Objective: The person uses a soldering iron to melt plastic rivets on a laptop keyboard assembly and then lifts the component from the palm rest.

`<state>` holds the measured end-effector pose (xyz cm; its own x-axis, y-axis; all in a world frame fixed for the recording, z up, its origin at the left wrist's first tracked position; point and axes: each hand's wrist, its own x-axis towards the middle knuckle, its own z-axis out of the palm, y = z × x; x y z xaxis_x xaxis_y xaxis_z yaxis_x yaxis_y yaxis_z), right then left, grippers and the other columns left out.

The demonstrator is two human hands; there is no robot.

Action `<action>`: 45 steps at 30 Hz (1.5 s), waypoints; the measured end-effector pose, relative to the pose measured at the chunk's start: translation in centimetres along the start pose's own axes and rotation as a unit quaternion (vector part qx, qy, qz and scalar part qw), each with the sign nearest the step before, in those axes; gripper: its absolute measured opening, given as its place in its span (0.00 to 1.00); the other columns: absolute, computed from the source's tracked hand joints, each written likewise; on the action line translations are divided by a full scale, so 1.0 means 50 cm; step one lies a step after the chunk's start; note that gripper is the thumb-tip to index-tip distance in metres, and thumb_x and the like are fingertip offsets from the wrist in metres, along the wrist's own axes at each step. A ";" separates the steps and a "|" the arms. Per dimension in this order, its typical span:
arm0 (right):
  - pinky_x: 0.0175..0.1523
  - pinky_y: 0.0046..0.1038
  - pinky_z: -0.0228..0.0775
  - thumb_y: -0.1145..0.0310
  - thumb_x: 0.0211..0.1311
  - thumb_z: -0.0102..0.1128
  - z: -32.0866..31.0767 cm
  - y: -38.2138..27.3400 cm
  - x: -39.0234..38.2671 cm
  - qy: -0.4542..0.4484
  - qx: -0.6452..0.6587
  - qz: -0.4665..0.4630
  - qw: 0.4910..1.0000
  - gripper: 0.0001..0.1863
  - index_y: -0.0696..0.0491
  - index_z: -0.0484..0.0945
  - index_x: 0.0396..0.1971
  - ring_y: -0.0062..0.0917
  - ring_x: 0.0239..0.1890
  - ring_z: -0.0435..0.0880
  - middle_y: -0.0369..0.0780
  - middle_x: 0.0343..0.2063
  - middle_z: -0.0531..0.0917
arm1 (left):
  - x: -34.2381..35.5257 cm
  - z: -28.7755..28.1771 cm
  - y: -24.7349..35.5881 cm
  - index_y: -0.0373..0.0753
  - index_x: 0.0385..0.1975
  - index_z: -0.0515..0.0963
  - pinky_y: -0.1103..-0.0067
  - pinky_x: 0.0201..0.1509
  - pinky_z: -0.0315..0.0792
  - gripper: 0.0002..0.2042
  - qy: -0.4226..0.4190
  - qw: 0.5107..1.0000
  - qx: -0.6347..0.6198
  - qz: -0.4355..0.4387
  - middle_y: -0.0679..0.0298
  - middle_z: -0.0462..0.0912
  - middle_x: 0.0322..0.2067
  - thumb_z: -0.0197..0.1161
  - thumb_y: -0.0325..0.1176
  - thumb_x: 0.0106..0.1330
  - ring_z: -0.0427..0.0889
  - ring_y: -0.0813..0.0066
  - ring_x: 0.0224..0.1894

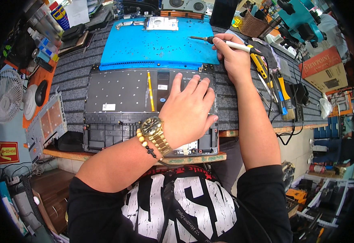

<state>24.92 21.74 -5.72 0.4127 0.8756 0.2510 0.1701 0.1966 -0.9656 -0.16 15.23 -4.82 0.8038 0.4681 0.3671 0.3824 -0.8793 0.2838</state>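
One black laptop cover lies at the near edge of the counter, with the left hand resting palm-down on it, fingers slightly apart. The right hand grips a soldering iron by its white handle, tip above the blue mat just beyond the laptop cover.

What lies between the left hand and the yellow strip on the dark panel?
The head view shows a white label and, below it, a blue sticker on the dark panel, between the left hand and yellow strip.
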 end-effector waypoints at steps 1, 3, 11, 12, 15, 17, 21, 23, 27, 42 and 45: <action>0.36 0.20 0.73 0.66 0.77 0.79 0.004 -0.001 0.000 -0.013 -0.003 -0.014 1.000 0.14 0.57 0.91 0.55 0.13 0.31 0.83 0.38 0.37 0.95 | 0.000 0.000 0.000 0.34 0.67 0.82 0.34 0.84 0.62 0.30 0.000 1.000 0.001 0.000 0.45 0.79 0.74 0.79 0.46 0.73 0.75 0.43 0.81; 0.38 0.20 0.73 0.67 0.80 0.77 0.013 -0.003 0.000 -0.024 -0.014 -0.025 0.999 0.15 0.58 0.90 0.58 0.13 0.32 0.82 0.40 0.40 0.95 | 0.002 0.001 0.000 0.34 0.67 0.82 0.35 0.84 0.63 0.29 0.004 1.000 -0.001 -0.001 0.45 0.79 0.74 0.79 0.46 0.73 0.75 0.43 0.81; 0.39 0.21 0.78 0.61 0.78 0.76 0.028 -0.008 -0.006 -0.051 -0.087 -0.020 0.995 0.18 0.54 0.94 0.59 0.12 0.34 0.85 0.35 0.41 0.99 | 0.002 0.003 0.002 0.34 0.66 0.83 0.36 0.84 0.63 0.27 0.009 1.000 -0.004 -0.003 0.45 0.80 0.72 0.77 0.46 0.75 0.75 0.43 0.81; 0.40 0.21 0.78 0.61 0.78 0.76 0.028 -0.008 -0.006 -0.054 -0.098 -0.020 0.993 0.18 0.54 0.95 0.59 0.12 0.34 0.85 0.34 0.41 0.99 | 0.002 0.004 0.002 0.34 0.66 0.83 0.36 0.84 0.63 0.27 0.010 1.000 -0.005 -0.003 0.45 0.80 0.72 0.77 0.46 0.75 0.75 0.43 0.81; 0.40 0.22 0.78 0.59 0.78 0.77 0.029 -0.007 -0.006 -0.056 -0.099 -0.029 0.993 0.18 0.53 0.95 0.59 0.12 0.35 0.86 0.34 0.40 0.99 | 0.002 0.004 0.001 0.33 0.66 0.83 0.36 0.84 0.63 0.28 0.012 1.000 -0.003 -0.001 0.44 0.80 0.72 0.77 0.46 0.75 0.75 0.43 0.80; 0.40 0.22 0.79 0.58 0.78 0.77 0.030 -0.006 -0.005 -0.056 -0.109 -0.029 0.992 0.18 0.52 0.96 0.59 0.12 0.35 0.87 0.34 0.41 1.00 | 0.002 0.005 0.001 0.33 0.65 0.83 0.36 0.84 0.63 0.28 0.012 1.000 -0.001 0.001 0.44 0.80 0.72 0.77 0.47 0.75 0.75 0.43 0.80; 0.41 0.24 0.80 0.57 0.78 0.77 0.031 -0.005 -0.005 -0.057 -0.126 -0.030 0.990 0.19 0.51 0.96 0.59 0.14 0.36 0.89 0.35 0.41 1.00 | 0.003 0.004 0.002 0.33 0.65 0.83 0.36 0.84 0.63 0.28 0.009 1.000 -0.002 -0.001 0.44 0.80 0.72 0.77 0.47 0.75 0.75 0.42 0.80; 0.41 0.24 0.80 0.57 0.77 0.77 0.032 -0.005 -0.004 -0.057 -0.128 -0.034 0.990 0.19 0.51 0.96 0.59 0.14 0.36 0.89 0.35 0.41 1.00 | 0.003 0.004 0.002 0.33 0.65 0.83 0.36 0.84 0.63 0.28 0.006 1.000 -0.003 -0.003 0.44 0.80 0.72 0.77 0.47 0.75 0.75 0.42 0.80; 0.41 0.25 0.80 0.57 0.77 0.77 0.031 -0.005 -0.003 -0.058 -0.136 -0.037 0.988 0.19 0.51 0.96 0.59 0.14 0.36 0.89 0.35 0.41 1.00 | 0.003 0.003 0.003 0.33 0.65 0.83 0.37 0.84 0.62 0.28 0.003 1.000 -0.002 -0.004 0.44 0.80 0.72 0.77 0.47 0.75 0.75 0.43 0.80; 0.38 0.21 0.75 0.61 0.77 0.77 0.030 -0.004 -0.003 -0.048 -0.082 -0.021 0.995 0.18 0.54 0.95 0.59 0.11 0.32 0.83 0.35 0.41 0.99 | 0.004 0.002 0.002 0.34 0.66 0.83 0.37 0.83 0.64 0.28 0.004 1.000 -0.001 -0.005 0.44 0.81 0.74 0.78 0.46 0.74 0.76 0.43 0.80; 0.36 0.18 0.70 0.66 0.82 0.74 0.018 -0.009 -0.004 -0.043 -0.019 -0.015 0.999 0.18 0.60 0.90 0.63 0.11 0.31 0.79 0.42 0.45 0.98 | 0.002 0.002 0.000 0.34 0.66 0.83 0.37 0.83 0.64 0.28 0.006 1.000 -0.003 -0.007 0.44 0.81 0.74 0.77 0.46 0.74 0.77 0.44 0.80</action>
<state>23.94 21.88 -5.41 0.3281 0.9049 0.2713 0.2157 0.2078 -0.9541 -0.05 15.26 -4.86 0.7929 0.4807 0.3744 0.3901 -0.8725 0.2941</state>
